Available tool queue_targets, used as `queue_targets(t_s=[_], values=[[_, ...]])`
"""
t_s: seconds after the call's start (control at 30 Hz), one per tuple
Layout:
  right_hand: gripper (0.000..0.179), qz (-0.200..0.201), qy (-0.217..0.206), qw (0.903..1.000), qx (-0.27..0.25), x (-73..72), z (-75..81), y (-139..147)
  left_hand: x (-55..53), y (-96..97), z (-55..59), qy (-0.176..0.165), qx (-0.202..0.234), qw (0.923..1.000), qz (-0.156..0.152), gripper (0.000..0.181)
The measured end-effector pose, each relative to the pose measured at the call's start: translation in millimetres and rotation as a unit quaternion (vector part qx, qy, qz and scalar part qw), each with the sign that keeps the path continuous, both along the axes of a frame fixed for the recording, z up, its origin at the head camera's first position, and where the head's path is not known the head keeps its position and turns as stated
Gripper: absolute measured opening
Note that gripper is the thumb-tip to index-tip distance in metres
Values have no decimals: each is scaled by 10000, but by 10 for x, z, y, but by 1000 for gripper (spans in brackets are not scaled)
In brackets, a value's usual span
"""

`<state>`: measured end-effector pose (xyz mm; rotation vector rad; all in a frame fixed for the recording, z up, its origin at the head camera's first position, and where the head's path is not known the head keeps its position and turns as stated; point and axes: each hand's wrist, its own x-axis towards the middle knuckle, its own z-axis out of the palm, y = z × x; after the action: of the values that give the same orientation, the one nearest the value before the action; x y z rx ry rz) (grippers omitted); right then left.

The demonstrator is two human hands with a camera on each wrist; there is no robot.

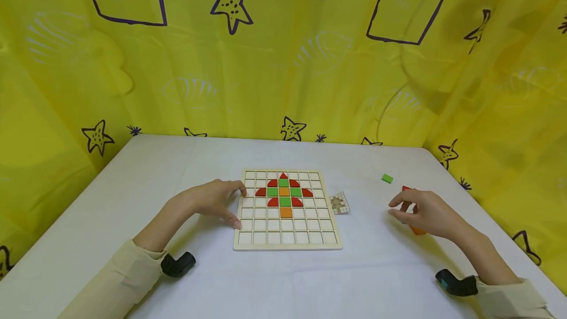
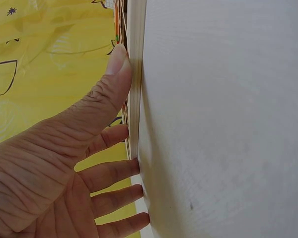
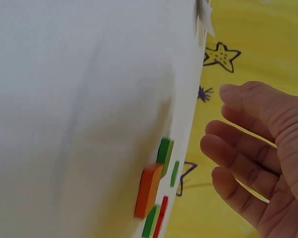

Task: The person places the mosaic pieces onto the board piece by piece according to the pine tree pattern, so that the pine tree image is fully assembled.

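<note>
A wooden grid board [image 1: 288, 247] lies flat on the table, bearing red, green and orange tiles in a symmetric figure with an orange tile [image 1: 286, 212] at its base. My left hand [image 1: 212, 198] touches the board's left edge, thumb at the nearer part and fingertips farther up; in the left wrist view the fingers [image 2: 114, 173] are spread. To the right, my right hand [image 1: 427, 210] hovers over loose tiles with its fingers loosely bent and nothing between them. Below that hand, the right wrist view shows an orange tile [image 3: 148, 191], a red tile [image 3: 160, 218] and several green ones.
A small pattern card [image 1: 340, 204] lies at the board's right edge. One green tile [image 1: 387, 178] lies apart, farther back. A white cloth covers the table [image 1: 199, 284], and a yellow curtain [image 1: 266, 73] with drawn stars hangs behind and at the sides.
</note>
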<state>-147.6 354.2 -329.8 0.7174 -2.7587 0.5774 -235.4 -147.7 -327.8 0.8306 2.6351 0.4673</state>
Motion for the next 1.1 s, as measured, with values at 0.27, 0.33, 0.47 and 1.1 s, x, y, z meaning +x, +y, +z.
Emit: queue_targets(t_s=[0.27,0.33,0.47,1.1], values=[[21,-311,-465,9983,188,50,-33,193,2,6,13,19,-12,10000,-5,70],[24,-396,-668,9967,215,56,-30,220,3,9,18,31,-27,10000,2,70],[30,-506,-1023,9931,256,59,-26,249,2,14,21,7,-47,10000,29,70],[23,-381,-1111,9922,424,18,-78,260,-6,4,5,21,-31,10000,-9,70]])
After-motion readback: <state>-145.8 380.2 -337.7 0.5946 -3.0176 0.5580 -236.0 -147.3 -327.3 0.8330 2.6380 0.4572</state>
